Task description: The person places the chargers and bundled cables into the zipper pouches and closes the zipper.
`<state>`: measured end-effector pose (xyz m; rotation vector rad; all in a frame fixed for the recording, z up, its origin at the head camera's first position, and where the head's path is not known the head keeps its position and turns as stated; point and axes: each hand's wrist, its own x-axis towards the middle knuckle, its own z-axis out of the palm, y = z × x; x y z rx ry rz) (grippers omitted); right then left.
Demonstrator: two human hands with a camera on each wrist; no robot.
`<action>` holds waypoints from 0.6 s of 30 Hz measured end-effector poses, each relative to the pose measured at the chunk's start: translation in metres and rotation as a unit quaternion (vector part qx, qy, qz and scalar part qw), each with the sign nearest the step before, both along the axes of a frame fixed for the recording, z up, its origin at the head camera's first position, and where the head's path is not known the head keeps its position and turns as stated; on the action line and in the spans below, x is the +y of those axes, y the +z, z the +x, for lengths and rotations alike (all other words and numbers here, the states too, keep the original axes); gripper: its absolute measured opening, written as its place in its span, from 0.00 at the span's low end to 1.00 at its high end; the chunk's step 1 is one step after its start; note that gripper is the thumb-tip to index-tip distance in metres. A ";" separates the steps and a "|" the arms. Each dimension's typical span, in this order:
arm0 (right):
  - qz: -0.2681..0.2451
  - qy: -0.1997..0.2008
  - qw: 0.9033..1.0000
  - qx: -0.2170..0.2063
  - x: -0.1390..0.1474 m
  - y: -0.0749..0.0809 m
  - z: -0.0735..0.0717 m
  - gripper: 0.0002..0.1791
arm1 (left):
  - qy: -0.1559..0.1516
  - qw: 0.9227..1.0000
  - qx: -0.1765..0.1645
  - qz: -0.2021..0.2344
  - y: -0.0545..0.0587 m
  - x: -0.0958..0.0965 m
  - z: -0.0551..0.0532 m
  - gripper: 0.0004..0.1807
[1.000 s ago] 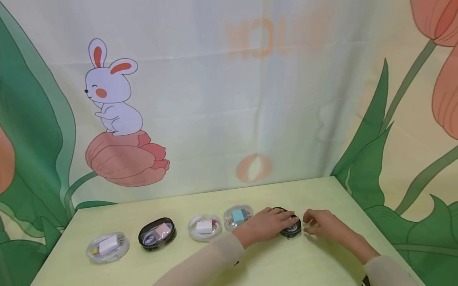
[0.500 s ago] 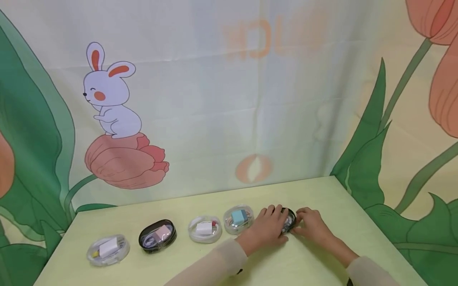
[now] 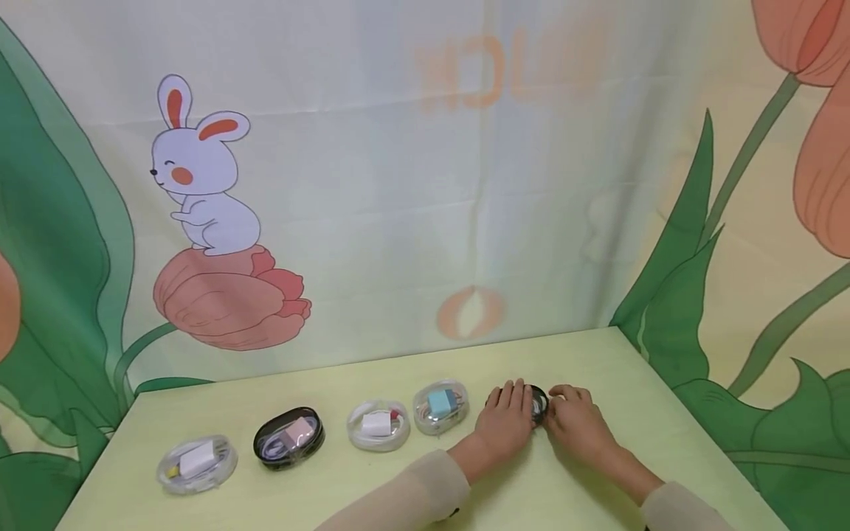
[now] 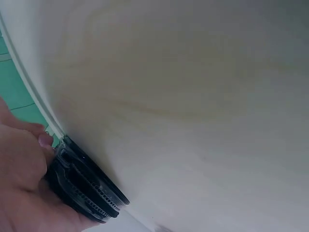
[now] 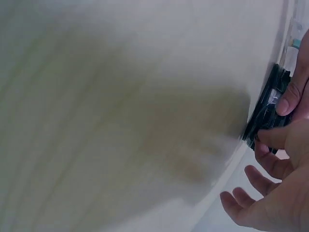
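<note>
A black oval zip case (image 3: 539,404) with a see-through top lies on the table, partly covered by my hands. My left hand (image 3: 506,424) holds it, fingers lying across the top. In the left wrist view, zip teeth show along the side of the case (image 4: 89,186), and the left hand (image 4: 24,183) is against it. At the right end of the case, thumb and forefinger of my right hand (image 3: 579,424) pinch the edge. The right wrist view shows that right hand (image 5: 285,179) at the case's corner; what exactly lies between its fingertips is too small to tell.
Left of my hands, in a row, lie a clear case with a blue plug (image 3: 441,407), a clear case with a white plug (image 3: 378,425), a black case with a pink plug (image 3: 289,438) and another clear case (image 3: 197,464). A printed curtain (image 3: 372,221) hangs behind the pale table (image 3: 578,361).
My right hand has come left from beside the black case and now pinches its right end. My left hand has settled over the case's left part, and the case has shifted slightly left.
</note>
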<state>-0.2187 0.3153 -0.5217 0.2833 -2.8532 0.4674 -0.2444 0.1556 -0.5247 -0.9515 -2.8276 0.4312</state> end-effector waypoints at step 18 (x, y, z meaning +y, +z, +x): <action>0.082 0.027 0.993 0.077 0.014 0.000 -0.012 0.14 | -0.031 0.999 -0.012 0.001 0.004 -0.009 0.000 0.27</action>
